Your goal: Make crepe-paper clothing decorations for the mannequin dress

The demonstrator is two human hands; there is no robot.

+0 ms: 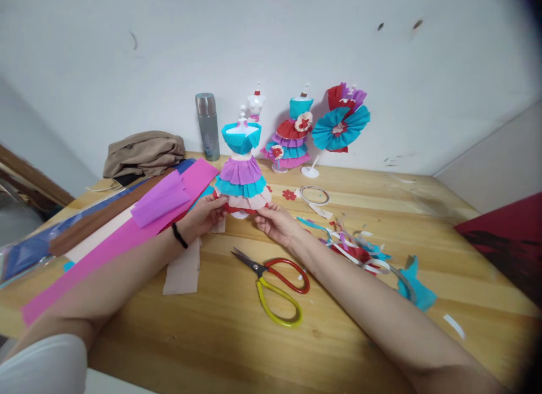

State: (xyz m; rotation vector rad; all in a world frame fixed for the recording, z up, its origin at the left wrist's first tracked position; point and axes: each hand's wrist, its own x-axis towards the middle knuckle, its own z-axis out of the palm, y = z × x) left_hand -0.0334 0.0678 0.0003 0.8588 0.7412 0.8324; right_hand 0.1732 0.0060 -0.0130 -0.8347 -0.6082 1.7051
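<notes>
A miniature dress form (241, 131) stands upright at the middle of the table, wearing a paper dress (240, 173). The dress has a turquoise top and ruffled tiers of purple, turquoise, pale pink and red. At its lower left edge, my left hand (206, 213) pinches the red bottom ruffle. My right hand (274, 222) pinches the same ruffle at the lower right. Scissors (259, 268) with one red and one yellow handle lie in front, their blades slightly apart.
Behind stand other dress forms, including one in a layered dress (292, 137) and one with a turquoise rosette (341, 128), and a thermos (207, 126). Crepe paper sheets (122, 233) and a brown cloth (144, 152) lie left. Paper scraps (359, 250) and a ring (314, 196) lie right.
</notes>
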